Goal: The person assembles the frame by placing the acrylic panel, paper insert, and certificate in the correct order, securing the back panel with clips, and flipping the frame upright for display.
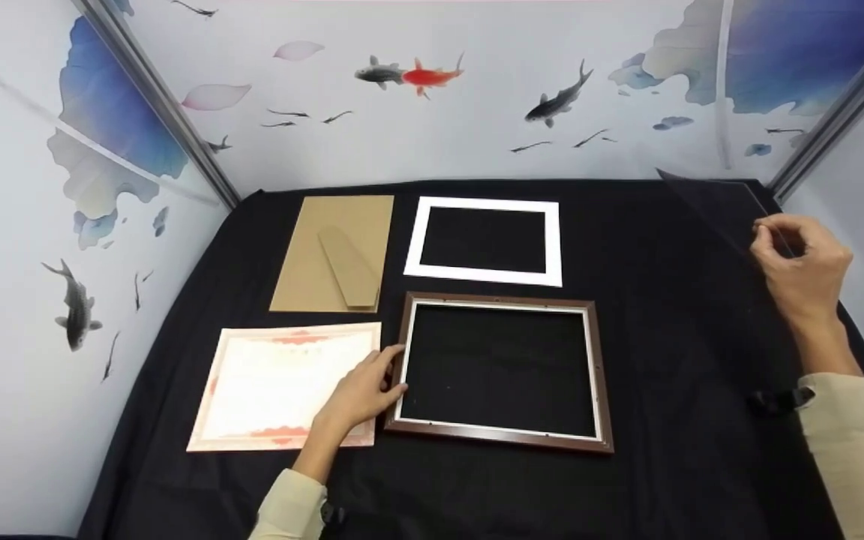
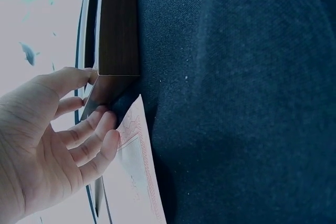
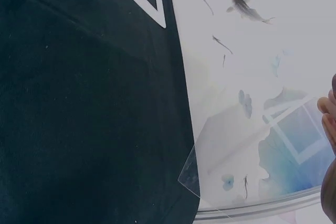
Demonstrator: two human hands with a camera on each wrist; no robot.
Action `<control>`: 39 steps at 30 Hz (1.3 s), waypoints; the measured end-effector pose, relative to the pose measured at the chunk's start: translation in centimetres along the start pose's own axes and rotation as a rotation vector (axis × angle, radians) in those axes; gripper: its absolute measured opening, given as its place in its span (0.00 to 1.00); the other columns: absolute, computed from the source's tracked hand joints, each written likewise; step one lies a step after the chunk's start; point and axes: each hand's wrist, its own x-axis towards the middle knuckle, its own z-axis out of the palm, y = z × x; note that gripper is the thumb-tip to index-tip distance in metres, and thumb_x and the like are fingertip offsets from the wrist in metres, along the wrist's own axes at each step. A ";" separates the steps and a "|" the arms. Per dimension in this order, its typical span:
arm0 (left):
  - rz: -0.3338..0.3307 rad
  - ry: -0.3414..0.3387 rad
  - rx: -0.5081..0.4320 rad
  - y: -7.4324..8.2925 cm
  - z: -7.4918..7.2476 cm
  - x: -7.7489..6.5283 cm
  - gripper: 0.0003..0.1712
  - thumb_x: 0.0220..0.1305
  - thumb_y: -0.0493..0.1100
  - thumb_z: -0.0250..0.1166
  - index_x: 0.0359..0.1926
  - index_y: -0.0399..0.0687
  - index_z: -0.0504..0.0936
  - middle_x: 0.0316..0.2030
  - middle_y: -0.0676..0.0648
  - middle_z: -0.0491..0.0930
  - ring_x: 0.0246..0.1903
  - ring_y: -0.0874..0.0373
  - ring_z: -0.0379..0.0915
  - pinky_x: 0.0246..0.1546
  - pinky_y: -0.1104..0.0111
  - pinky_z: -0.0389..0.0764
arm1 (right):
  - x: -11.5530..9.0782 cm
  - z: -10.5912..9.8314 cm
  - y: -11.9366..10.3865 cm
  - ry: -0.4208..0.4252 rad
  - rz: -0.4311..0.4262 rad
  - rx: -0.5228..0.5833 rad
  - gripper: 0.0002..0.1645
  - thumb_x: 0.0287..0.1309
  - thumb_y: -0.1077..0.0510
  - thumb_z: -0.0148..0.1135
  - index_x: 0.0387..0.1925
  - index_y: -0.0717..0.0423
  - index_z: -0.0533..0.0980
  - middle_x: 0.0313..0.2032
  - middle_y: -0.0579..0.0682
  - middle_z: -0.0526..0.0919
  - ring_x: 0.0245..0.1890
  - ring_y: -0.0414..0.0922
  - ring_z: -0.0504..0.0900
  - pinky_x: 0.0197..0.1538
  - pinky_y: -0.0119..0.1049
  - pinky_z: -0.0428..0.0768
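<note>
A brown picture frame (image 1: 496, 435) with a silvery inner edge lies flat on the black cloth, its middle showing only cloth. My left hand (image 1: 357, 390) touches the frame's left side with thumb and fingertips; in the left wrist view, the thumb rests at the frame's corner and the other fingers are loosely bent. Partly under that hand lies a sheet printed with a pink-red border (image 1: 274, 386). Off to the right, my right hand (image 1: 807, 262) pinches a clear sheet (image 1: 717, 206) between thumb and fingers, raised and tilted. In the right wrist view the clear sheet (image 3: 220, 145) overlaps the painted wall.
Behind the frame lies a white mat border (image 1: 483, 276). To its left is a tan backing board (image 1: 297, 255) with a stand flap (image 1: 349, 270). Painted wall panels (image 1: 477, 135) with metal posts enclose the black-covered table (image 1: 687, 390) at the back and sides.
</note>
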 end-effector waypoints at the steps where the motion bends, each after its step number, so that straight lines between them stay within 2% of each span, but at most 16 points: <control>1: 0.001 -0.002 -0.001 0.0 0.1 0.0 0.36 0.65 0.44 0.71 0.71 0.43 0.68 0.42 0.45 0.75 0.36 0.54 0.74 0.33 0.59 0.79 | -0.1 -0.2 0.5 -0.005 0.003 -0.009 0.04 0.55 0.76 0.62 0.31 0.77 0.82 0.32 0.69 0.84 0.33 0.28 0.77 0.40 0.22 0.72; 4: 0.003 -0.006 -0.001 -0.1 0.1 0.0 0.36 0.65 0.43 0.71 0.70 0.43 0.68 0.42 0.45 0.75 0.36 0.54 0.75 0.32 0.59 0.79 | -0.1 -0.7 1.5 -0.022 -0.001 -0.055 0.06 0.58 0.73 0.62 0.32 0.77 0.82 0.33 0.68 0.85 0.34 0.28 0.77 0.41 0.22 0.72; 7: -0.003 -0.012 -0.009 -0.1 0.1 0.1 0.36 0.66 0.44 0.71 0.71 0.44 0.68 0.43 0.45 0.75 0.37 0.54 0.75 0.33 0.59 0.79 | 0.3 -1.1 1.5 0.000 0.015 -0.074 0.09 0.59 0.70 0.61 0.32 0.77 0.82 0.33 0.67 0.85 0.35 0.28 0.77 0.43 0.22 0.73; 10: -0.008 -0.011 -0.014 -0.1 0.0 0.1 0.36 0.66 0.44 0.71 0.71 0.44 0.68 0.43 0.45 0.75 0.37 0.54 0.74 0.33 0.59 0.79 | 1.0 -1.5 -0.1 0.062 0.048 -0.061 0.10 0.59 0.70 0.61 0.32 0.79 0.81 0.33 0.68 0.85 0.35 0.28 0.78 0.43 0.23 0.74; 13: -0.007 -0.009 -0.012 -0.1 0.1 0.2 0.36 0.65 0.44 0.71 0.71 0.44 0.68 0.43 0.45 0.75 0.36 0.55 0.74 0.33 0.59 0.79 | 1.3 -1.9 -0.7 0.108 0.084 -0.037 0.09 0.59 0.71 0.61 0.32 0.79 0.81 0.33 0.66 0.86 0.33 0.30 0.80 0.42 0.23 0.75; 17: -0.008 -0.014 -0.016 -0.1 0.2 0.1 0.36 0.66 0.43 0.71 0.71 0.43 0.68 0.42 0.45 0.75 0.35 0.55 0.73 0.32 0.60 0.78 | 1.5 -2.7 -0.7 0.156 0.163 0.066 0.08 0.60 0.72 0.61 0.34 0.79 0.81 0.32 0.62 0.86 0.32 0.36 0.82 0.41 0.26 0.76; 21: -0.013 -0.018 -0.020 0.0 0.1 0.2 0.36 0.65 0.43 0.71 0.71 0.43 0.68 0.43 0.44 0.75 0.36 0.54 0.74 0.33 0.58 0.78 | 2.1 -3.8 -0.6 0.210 0.289 0.203 0.06 0.61 0.73 0.60 0.36 0.75 0.82 0.33 0.57 0.86 0.33 0.42 0.83 0.43 0.28 0.76; 23: -0.014 -0.015 -0.021 0.1 0.0 0.2 0.36 0.65 0.43 0.71 0.71 0.44 0.68 0.43 0.44 0.75 0.37 0.53 0.74 0.33 0.58 0.79 | 2.4 -4.2 -0.7 0.217 0.341 0.210 0.07 0.63 0.72 0.59 0.38 0.74 0.82 0.34 0.53 0.86 0.35 0.42 0.83 0.41 0.28 0.74; 26: -0.022 -0.010 -0.026 0.2 -0.2 0.2 0.36 0.66 0.43 0.70 0.71 0.44 0.68 0.44 0.44 0.75 0.38 0.53 0.75 0.34 0.57 0.79 | 2.6 -4.5 -0.8 0.241 0.439 0.258 0.07 0.64 0.72 0.59 0.38 0.73 0.82 0.34 0.53 0.86 0.35 0.42 0.83 0.39 0.28 0.71; 29: -0.023 -0.006 -0.033 0.2 0.0 0.1 0.36 0.66 0.43 0.70 0.71 0.44 0.68 0.45 0.43 0.75 0.38 0.53 0.75 0.34 0.58 0.79 | 2.4 -4.1 -0.9 0.306 0.528 0.411 0.06 0.61 0.72 0.61 0.37 0.74 0.81 0.33 0.56 0.86 0.34 0.45 0.83 0.38 0.28 0.71; 33: -0.022 -0.005 -0.032 0.1 0.1 0.1 0.36 0.66 0.42 0.70 0.71 0.44 0.68 0.44 0.44 0.75 0.36 0.54 0.74 0.33 0.59 0.79 | 1.6 -3.3 -0.7 0.390 0.527 0.612 0.05 0.56 0.76 0.64 0.35 0.78 0.79 0.32 0.63 0.85 0.31 0.50 0.83 0.38 0.30 0.77; 39: -0.017 0.000 -0.037 0.0 0.2 0.0 0.36 0.66 0.42 0.70 0.71 0.43 0.68 0.42 0.45 0.74 0.35 0.55 0.73 0.31 0.60 0.78 | 0.3 -2.6 -0.1 0.373 0.471 0.565 0.06 0.55 0.76 0.65 0.33 0.81 0.78 0.32 0.65 0.85 0.29 0.50 0.85 0.36 0.29 0.80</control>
